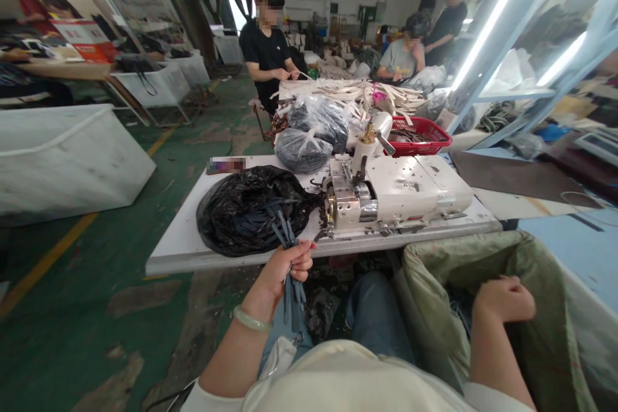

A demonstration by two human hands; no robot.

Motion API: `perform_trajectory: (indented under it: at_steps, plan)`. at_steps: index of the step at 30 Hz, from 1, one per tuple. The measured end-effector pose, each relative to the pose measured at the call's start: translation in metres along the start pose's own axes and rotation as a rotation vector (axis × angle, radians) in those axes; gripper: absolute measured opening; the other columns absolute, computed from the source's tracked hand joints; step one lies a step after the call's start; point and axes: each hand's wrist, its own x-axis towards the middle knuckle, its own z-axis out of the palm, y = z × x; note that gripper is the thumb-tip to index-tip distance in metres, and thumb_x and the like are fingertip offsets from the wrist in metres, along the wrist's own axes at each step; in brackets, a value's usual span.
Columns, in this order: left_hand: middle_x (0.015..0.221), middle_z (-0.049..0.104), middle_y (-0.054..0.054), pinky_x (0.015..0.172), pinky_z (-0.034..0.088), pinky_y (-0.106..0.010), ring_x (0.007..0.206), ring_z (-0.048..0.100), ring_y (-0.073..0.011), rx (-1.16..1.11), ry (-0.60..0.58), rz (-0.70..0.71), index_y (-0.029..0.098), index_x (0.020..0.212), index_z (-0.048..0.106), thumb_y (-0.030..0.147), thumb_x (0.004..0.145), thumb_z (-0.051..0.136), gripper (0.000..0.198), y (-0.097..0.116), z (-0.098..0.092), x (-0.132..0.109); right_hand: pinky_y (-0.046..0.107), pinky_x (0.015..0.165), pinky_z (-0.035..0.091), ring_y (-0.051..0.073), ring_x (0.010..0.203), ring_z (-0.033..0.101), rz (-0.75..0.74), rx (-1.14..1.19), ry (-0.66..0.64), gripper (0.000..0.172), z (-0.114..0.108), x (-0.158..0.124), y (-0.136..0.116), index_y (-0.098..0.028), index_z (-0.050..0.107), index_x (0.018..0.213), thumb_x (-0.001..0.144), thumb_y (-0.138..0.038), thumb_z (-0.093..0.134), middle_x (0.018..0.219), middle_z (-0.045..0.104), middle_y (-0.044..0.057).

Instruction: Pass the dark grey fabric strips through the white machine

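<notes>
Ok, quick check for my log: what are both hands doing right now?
Left hand: closed, holding a bunch of dark grey strips.
Right hand: loosely closed, nothing visible in it, over a green sack.

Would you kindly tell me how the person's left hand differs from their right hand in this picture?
The left hand grips a bunch of dark straps, while the right hand shows nothing held. The left hand is at the front edge of the white table, while the right hand is over the open green sack. The left wrist wears a pale green bangle; none shows on the right wrist. Both hands are bare.
</notes>
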Motion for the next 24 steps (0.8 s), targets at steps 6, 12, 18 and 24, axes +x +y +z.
perform_trajectory:
  at_steps: [6,12,18,24]
  plan:
    - [0.048,0.022,0.011,0.037,0.012,-0.010,0.043,0.016,-0.0017,0.060,-0.111,-0.061,0.010,0.081,0.062,0.028,0.072,0.074,0.024,-0.005,0.009,0.001,0.061,0.075,0.044,0.052,0.108,0.052,0.099,-0.307,-0.119,0.076,-0.022,0.002,0.027,-0.003,0.053,0.128,0.066,-0.044,0.067,0.117,0.055,0.036]
    - [0.049,0.023,0.010,0.039,0.010,-0.013,0.043,0.016,-0.0025,0.199,-0.261,-0.230,0.010,0.081,0.063,0.030,0.075,0.071,0.022,-0.021,0.027,0.002,0.041,0.089,0.047,0.029,0.098,0.063,-0.150,0.671,-1.126,0.039,-0.025,-0.102,-0.129,-0.016,0.070,0.102,0.079,-0.047,0.064,0.100,0.070,0.012]
    - [0.048,0.024,0.010,0.039,0.011,-0.015,0.042,0.016,-0.0028,0.281,-0.240,-0.314,0.010,0.081,0.063,0.030,0.074,0.071,0.023,-0.033,0.031,-0.002,0.025,0.053,0.049,0.017,0.061,0.063,-0.138,0.876,-1.717,0.030,-0.021,-0.203,-0.225,-0.015,0.074,0.079,0.076,-0.045,0.069,0.068,0.069,0.004]
    - [0.050,0.024,0.010,0.039,0.011,-0.012,0.043,0.016,-0.0021,0.190,-0.157,-0.245,0.009,0.086,0.065,0.029,0.076,0.069,0.022,-0.018,0.007,-0.018,0.019,0.060,0.051,0.016,0.078,0.067,0.371,1.094,-1.529,0.023,0.000,-0.205,-0.229,-0.014,0.073,0.077,0.073,-0.037,0.074,0.087,0.073,0.008]
